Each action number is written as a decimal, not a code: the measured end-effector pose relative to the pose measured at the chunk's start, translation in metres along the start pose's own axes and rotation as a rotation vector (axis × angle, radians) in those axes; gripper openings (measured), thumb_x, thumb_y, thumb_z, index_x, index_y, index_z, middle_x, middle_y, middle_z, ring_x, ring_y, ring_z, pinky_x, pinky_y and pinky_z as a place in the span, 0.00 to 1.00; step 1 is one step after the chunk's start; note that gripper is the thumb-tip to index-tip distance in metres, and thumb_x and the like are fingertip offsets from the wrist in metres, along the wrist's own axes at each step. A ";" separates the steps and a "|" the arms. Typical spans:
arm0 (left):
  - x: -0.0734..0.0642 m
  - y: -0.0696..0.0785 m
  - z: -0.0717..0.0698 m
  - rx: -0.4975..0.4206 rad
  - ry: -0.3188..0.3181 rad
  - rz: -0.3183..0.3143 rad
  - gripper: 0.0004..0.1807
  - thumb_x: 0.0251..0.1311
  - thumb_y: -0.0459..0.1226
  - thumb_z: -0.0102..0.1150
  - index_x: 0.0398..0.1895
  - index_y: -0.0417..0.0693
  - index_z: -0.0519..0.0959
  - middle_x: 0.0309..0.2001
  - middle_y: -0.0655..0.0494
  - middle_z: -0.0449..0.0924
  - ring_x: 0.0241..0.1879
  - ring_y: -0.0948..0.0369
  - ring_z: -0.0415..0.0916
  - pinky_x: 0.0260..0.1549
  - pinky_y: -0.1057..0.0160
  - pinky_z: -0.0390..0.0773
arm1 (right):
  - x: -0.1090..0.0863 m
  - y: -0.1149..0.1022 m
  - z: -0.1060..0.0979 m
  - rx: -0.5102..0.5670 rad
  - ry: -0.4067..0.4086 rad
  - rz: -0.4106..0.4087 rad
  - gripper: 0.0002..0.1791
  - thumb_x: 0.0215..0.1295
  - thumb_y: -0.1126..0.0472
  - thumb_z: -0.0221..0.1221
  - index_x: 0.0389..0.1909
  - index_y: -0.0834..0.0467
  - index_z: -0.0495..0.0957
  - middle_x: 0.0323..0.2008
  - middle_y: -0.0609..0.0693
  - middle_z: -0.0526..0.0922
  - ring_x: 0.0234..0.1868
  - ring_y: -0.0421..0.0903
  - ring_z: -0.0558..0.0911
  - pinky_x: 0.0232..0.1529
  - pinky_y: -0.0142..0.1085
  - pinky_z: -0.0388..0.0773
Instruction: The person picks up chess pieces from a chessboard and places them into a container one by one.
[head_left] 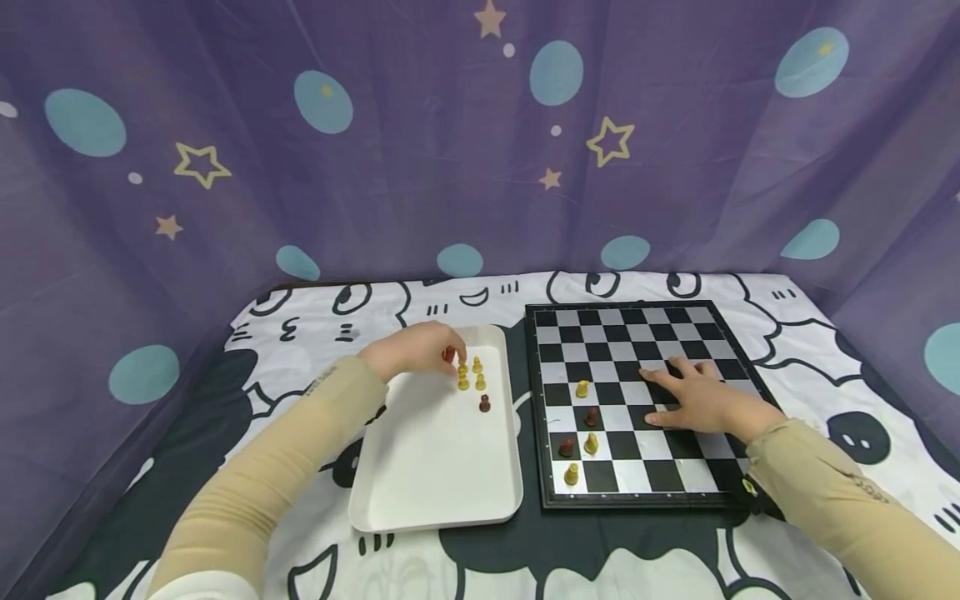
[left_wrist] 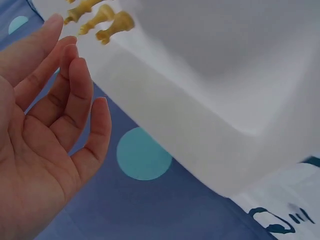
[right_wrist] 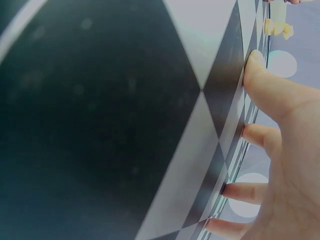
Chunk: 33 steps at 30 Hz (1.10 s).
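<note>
My left hand [head_left: 422, 348] reaches over the far part of the white tray [head_left: 420, 492], its fingertips close by several small yellow chess pieces [head_left: 480, 382]. A dark red chess piece [head_left: 448, 355] shows at its fingers in the head view, partly covered. In the left wrist view the fingers [left_wrist: 80, 85] are loosely bent, with a gap between thumb and index finger and nothing visible in it. A dark brown piece [head_left: 484, 403] stands nearer in the tray. Fingers spread, my right hand [head_left: 705, 400] rests on the chessboard [head_left: 630, 501], touching its squares.
Along the board's left side stand a yellow piece [head_left: 582, 389], a dark piece [head_left: 591, 417], another dark piece [head_left: 567, 447] and two more yellow pieces. A cartoon-print cloth [head_left: 480, 575] covers the table. Behind hangs a purple curtain [head_left: 420, 167].
</note>
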<state>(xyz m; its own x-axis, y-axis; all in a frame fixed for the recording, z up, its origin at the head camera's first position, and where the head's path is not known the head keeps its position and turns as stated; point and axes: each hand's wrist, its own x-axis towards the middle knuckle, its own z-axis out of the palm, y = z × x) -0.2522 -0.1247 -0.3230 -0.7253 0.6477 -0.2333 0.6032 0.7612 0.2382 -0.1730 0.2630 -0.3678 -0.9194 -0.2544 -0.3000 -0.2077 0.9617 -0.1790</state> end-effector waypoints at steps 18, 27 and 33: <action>0.001 0.019 -0.003 -0.025 0.053 0.093 0.11 0.57 0.36 0.63 0.43 0.42 0.82 0.28 0.58 0.79 0.28 0.64 0.71 0.35 0.65 0.73 | 0.000 -0.001 0.000 0.003 -0.002 0.006 0.49 0.51 0.27 0.55 0.69 0.52 0.61 0.66 0.72 0.52 0.61 0.78 0.53 0.48 0.71 0.63; 0.008 0.031 -0.002 -0.080 0.049 0.134 0.12 0.59 0.37 0.63 0.44 0.43 0.82 0.28 0.58 0.79 0.28 0.66 0.73 0.36 0.66 0.74 | 0.000 -0.001 0.000 0.009 -0.001 0.004 0.48 0.51 0.28 0.56 0.68 0.53 0.62 0.66 0.72 0.52 0.61 0.78 0.53 0.48 0.70 0.64; 0.013 0.038 -0.001 -0.087 0.047 0.160 0.12 0.59 0.37 0.62 0.45 0.44 0.82 0.29 0.58 0.79 0.28 0.66 0.73 0.36 0.67 0.74 | -0.001 -0.002 -0.002 0.005 -0.007 0.001 0.48 0.52 0.29 0.56 0.69 0.53 0.62 0.65 0.73 0.52 0.60 0.78 0.53 0.47 0.70 0.65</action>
<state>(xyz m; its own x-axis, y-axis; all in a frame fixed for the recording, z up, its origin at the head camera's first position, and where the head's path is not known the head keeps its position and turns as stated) -0.2392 -0.0876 -0.3160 -0.6383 0.7564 -0.1426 0.6825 0.6418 0.3497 -0.1727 0.2617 -0.3656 -0.9173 -0.2544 -0.3063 -0.2054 0.9613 -0.1835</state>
